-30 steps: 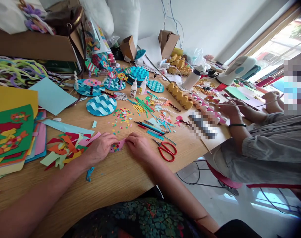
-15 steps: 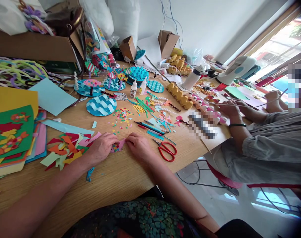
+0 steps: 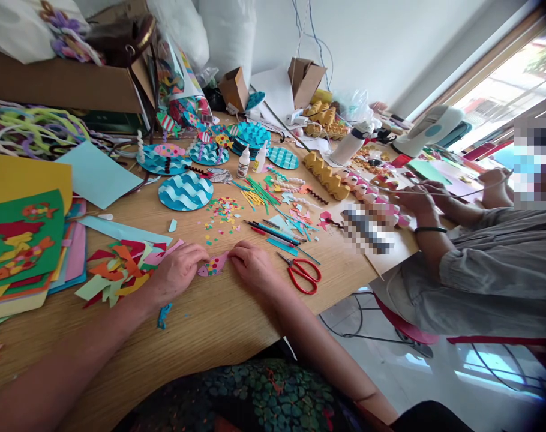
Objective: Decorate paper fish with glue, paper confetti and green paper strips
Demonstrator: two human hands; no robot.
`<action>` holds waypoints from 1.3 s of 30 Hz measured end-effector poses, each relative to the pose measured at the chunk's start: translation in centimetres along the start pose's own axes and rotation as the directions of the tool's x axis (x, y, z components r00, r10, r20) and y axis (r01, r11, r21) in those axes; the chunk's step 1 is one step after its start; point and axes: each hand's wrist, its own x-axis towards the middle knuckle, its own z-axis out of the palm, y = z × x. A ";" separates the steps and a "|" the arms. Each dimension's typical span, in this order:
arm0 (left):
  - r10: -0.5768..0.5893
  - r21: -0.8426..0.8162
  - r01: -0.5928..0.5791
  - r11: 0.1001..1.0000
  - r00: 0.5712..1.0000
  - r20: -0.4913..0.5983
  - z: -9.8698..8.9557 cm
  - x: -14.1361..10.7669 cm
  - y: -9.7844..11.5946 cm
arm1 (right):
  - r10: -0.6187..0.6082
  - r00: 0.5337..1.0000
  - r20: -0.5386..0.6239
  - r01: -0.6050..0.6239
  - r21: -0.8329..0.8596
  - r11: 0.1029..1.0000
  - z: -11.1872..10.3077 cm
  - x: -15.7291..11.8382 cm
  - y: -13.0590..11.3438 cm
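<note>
A pink paper fish (image 3: 213,266) with coloured dots lies on the wooden table in front of me. My right hand (image 3: 251,263) pinches its tail end between thumb and fingers. At the fish's upper left edge is my left hand (image 3: 183,270), its fingers curled and pressed together; whatever is at the tips is hidden or too small to make out. Small punched paper dots (image 3: 225,208) are scattered just beyond. Red-handled scissors (image 3: 303,273) lie to the right of my right hand, below several pencils (image 3: 273,231).
Paper scraps (image 3: 120,273) and stacked coloured sheets (image 3: 23,240) lie on the left. Blue wavy discs (image 3: 185,192) and glue bottles (image 3: 243,162) stand farther back. On the right, another person's hands (image 3: 417,198) work beside painted egg-carton strips (image 3: 376,198).
My left hand has drawn back slightly to the left, uncovering the fish's head and more of its dots. My right hand keeps its place at the tail.
</note>
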 end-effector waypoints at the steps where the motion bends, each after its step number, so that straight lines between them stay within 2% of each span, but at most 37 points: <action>1: 0.011 -0.007 -0.011 1.000 1.000 0.005 -0.1 -0.4 0.0 | -0.003 1.000 0.000 0.003 0.008 1.000 -0.1 0.0 0.0; 7: 0.075 0.055 -0.078 0.995 0.995 0.063 0.1 -2.0 0.3 | 0.021 0.999 0.040 -0.025 0.084 0.996 -1.5 0.2 -0.3; 14: 0.094 0.079 -0.096 0.992 0.995 0.034 0.9 -2.7 -0.1 | 0.079 0.995 -0.058 -0.079 -0.008 0.997 -2.2 0.4 -1.4; 19: 0.105 0.087 -0.105 0.991 0.994 -0.005 1.4 -3.1 -0.2 | 0.047 0.996 0.078 -0.045 -0.021 0.999 -1.3 1.0 -2.4; 27: 0.096 0.060 -0.094 0.994 0.995 -0.035 1.5 -3.1 0.0 | 0.019 0.980 0.196 0.003 -0.111 0.994 -0.3 2.2 -2.9; 30: 0.086 0.050 -0.085 0.995 0.996 -0.026 1.6 -3.1 0.0 | 0.030 0.979 0.203 -0.005 -0.126 0.992 -0.4 2.4 -3.0; 35: 0.061 0.033 -0.060 0.998 0.998 -0.031 1.6 -3.2 0.0 | 0.065 0.987 0.149 -0.055 -0.070 0.996 -0.9 2.4 -3.1; 39: 0.064 0.047 -0.063 0.997 0.998 -0.026 1.5 -3.1 0.1 | 0.075 0.984 0.164 -0.065 -0.065 0.996 -0.7 2.4 -3.0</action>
